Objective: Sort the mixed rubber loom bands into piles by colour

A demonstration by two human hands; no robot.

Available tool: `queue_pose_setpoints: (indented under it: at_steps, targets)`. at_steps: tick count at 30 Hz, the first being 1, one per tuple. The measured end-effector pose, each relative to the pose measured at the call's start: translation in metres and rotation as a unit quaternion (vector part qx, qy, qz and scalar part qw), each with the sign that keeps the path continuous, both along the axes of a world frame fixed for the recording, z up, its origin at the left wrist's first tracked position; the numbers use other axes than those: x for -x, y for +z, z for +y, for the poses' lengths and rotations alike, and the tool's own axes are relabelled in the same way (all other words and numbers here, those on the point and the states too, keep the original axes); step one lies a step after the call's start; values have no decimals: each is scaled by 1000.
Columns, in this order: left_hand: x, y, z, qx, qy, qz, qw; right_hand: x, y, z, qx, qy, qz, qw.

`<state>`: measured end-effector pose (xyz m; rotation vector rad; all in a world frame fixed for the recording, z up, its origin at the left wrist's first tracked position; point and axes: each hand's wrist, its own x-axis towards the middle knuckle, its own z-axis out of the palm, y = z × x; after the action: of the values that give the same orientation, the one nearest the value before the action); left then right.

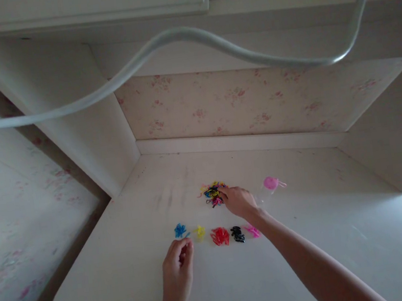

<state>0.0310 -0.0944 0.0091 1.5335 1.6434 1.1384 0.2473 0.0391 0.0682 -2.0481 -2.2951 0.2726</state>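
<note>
My right hand reaches to a mixed heap of small coloured rubber bands, fingertips pressed together at its right side. What they pinch, if anything, is too small to make out. Nearer to me, my left hand is curled closed just below the blue rubber bands. One blue strand shows right by its fingertips; whether it is held I cannot tell. Sorted small piles run in a row to the right: yellow bands, red bands, black bands and pink bands, the last partly behind my right forearm.
A clear container with a pink lid lies right of the heap, partly behind my right hand. The white desktop has side panels, a low back ledge and a cabinet overhead. A white cable hangs across the upper view.
</note>
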Motion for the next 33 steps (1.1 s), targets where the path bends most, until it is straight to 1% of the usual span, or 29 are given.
queue_pose_setpoints:
  at_steps: [5,9,20,23,26,30,33]
  targets:
    - [0,4,2,13,-13,-8,1000,4,-8,10,8,21,-34,999]
    - [0,6,4,15,-31,-4,999,2,-12,12,4,23,-30,999]
    - [-1,5,6,2,-36,27,999,-25,-10,6,-26,-41,47,998]
    - [-2,5,6,2,-34,25,999,-24,-10,-5,-38,-43,64,996]
    - [-1,4,5,3,-25,13,1000,-11,-9,-26,-46,-27,82,995]
    - [0,2,4,5,-1,-16,1000,20,-11,-58,-34,31,97,994]
    - [0,4,3,8,11,-32,999,41,-14,-74,-26,77,83,993]
